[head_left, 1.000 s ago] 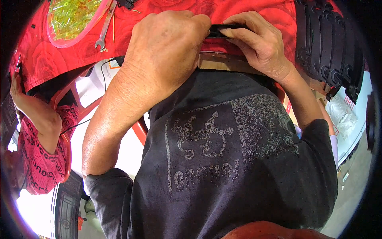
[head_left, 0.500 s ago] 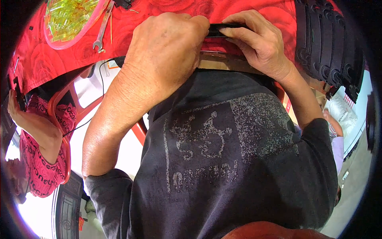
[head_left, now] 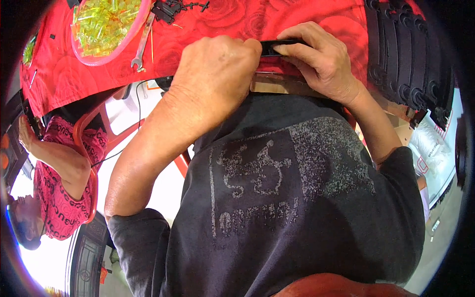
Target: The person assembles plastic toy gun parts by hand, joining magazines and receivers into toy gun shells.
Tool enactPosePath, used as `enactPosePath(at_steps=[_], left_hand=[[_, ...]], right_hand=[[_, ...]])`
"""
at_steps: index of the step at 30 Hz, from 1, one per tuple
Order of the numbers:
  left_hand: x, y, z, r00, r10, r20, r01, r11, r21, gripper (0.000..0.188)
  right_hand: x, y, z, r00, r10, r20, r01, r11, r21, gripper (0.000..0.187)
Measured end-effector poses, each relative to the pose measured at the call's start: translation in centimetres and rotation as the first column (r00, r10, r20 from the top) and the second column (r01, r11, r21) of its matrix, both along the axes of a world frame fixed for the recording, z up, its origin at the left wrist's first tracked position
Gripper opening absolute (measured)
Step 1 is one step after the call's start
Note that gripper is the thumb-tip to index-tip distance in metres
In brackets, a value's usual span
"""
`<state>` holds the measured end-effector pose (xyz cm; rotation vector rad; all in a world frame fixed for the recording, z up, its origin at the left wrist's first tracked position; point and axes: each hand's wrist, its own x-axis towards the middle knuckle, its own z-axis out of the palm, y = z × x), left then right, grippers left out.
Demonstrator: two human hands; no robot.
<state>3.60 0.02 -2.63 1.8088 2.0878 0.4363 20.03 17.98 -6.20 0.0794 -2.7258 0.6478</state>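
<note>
A dark black plastic piece (head_left: 269,48) spans the gap between my two hands, close to the table's near edge. My left hand (head_left: 217,67) is closed in a fist around its left end, and most of that end is hidden under the fingers. On the right end, my right hand (head_left: 319,62) pinches the piece between thumb and fingers. Both hands rest just over the red rose-patterned tablecloth (head_left: 237,20). Only a short middle stretch of the piece shows, so its full shape cannot be told.
At the upper left stands a pink-rimmed basket (head_left: 94,63) of yellow-green clear pieces. Beside it lie a wrench (head_left: 142,47) and small black parts (head_left: 168,11). Long black strips (head_left: 405,54) cover the right side. Another person (head_left: 64,168) in a pink patterned top sits at the left.
The view has shifted, so the table, basket and wrench sit further right and lower. Both hands keep their hold on the black piece.
</note>
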Motion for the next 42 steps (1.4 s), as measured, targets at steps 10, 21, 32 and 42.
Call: enactPosePath(at_steps=[10, 21, 32, 42], left_hand=[[-0.4, -0.3, 0.0, 0.997, 0.005, 0.075, -0.010, 0.998, 0.067, 0.010], [0.1, -0.7, -0.2, 0.986, 0.073, 0.151, -0.082, 0.995, 0.053, 0.010], [0.2, -0.1, 0.6, 0.985, 0.084, 0.148, -0.088, 0.996, 0.024, 0.014], [-0.1, 0.2, 0.3, 0.990, 0.059, 0.126, -0.064, 0.998, 0.029, 0.014]], right_hand=[[0.2, -0.3, -0.2, 1.000, -0.028, 0.009, 0.028, 0.999, -0.022, 0.023], [0.1, -0.3, -0.2, 1.000, -0.006, 0.008, 0.007, 1.000, -0.024, 0.023], [0.1, -0.2, 0.7, 1.000, -0.002, 0.007, 0.002, 0.997, -0.072, 0.022], [-1.9, 0.9, -4.1, 0.693, 0.119, -0.711, -0.188, 0.982, -0.019, 0.014]])
